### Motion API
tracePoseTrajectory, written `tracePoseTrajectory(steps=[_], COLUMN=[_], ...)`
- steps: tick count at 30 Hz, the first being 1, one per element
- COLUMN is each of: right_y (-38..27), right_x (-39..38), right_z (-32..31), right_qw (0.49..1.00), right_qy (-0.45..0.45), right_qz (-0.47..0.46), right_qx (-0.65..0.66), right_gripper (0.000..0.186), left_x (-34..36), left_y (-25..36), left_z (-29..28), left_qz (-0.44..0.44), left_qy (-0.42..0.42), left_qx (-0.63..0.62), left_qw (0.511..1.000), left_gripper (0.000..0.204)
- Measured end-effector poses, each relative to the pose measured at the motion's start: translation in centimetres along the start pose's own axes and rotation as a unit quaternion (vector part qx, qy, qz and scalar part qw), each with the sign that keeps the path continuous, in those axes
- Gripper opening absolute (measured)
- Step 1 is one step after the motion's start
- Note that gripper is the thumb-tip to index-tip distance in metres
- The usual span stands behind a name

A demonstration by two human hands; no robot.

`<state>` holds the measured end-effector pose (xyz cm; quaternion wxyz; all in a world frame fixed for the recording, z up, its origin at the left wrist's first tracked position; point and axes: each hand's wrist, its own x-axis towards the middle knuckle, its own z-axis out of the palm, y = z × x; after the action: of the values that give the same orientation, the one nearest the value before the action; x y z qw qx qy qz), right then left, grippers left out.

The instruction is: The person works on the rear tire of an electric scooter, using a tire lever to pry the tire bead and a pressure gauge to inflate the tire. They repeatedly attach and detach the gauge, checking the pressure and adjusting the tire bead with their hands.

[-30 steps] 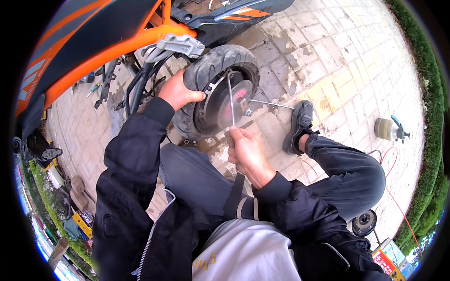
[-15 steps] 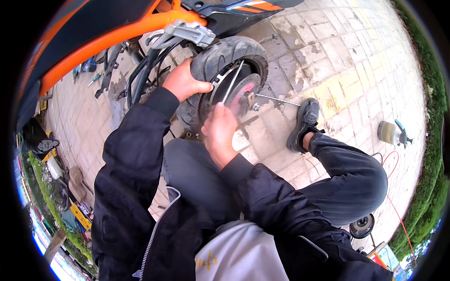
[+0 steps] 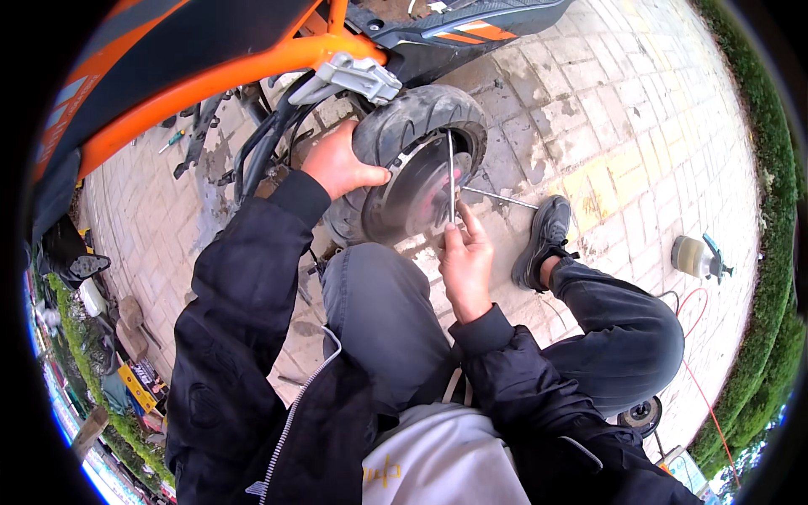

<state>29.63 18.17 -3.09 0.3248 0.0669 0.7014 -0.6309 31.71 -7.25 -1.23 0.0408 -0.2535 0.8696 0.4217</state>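
Note:
A black tyre [image 3: 425,105] on a wheel stands just beyond my knees, with a dark hub [image 3: 412,198] that bears blurred pink markings. My left hand [image 3: 342,166] grips the tyre's left side, fingers round the tread, thumb pressed near the rim. My right hand [image 3: 463,251] is closed on a thin metal rod [image 3: 452,172], held nearly upright, its far end hooked in at the upper part of the rim. A second rod [image 3: 505,199] slants from the hub's right side toward my shoe [image 3: 543,244].
An orange-and-black scooter body [image 3: 194,84] with a silver bracket [image 3: 353,80] overhangs the wheel. A screwdriver [image 3: 172,141] and dark metal parts lie left. At right are a sprayer bottle [image 3: 692,257], a red hose [image 3: 714,408], a small wheel [image 3: 640,418] and hedge [image 3: 770,210] bordering the paving.
My right hand and rod swung up and left, then back right to a more upright angle. My left hand keeps its grip on the tyre, shifted slightly right in view.

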Motion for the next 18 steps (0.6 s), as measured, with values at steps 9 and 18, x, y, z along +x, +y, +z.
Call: tracePoseTrajectory(steps=[9,18], right_y=[-1.3,-10.6], right_x=[2.6,5.8], right_z=[-4.0,-8.3], right_qw=[0.983,0.931], right_qy=[-0.023,-0.159], right_qz=[-0.091,-0.025], right_qx=[-0.158,-0.327], right_gripper=[0.036,0.033], left_x=[-0.2,-0.3], left_y=[-0.5,-0.3], left_z=[0.1,-0.4], left_qz=[0.002,-0.019], left_qy=[0.009,0.009], left_qx=[-0.010,0.016], left_qw=[1.000,1.000], left_gripper=[0.083,0.083])
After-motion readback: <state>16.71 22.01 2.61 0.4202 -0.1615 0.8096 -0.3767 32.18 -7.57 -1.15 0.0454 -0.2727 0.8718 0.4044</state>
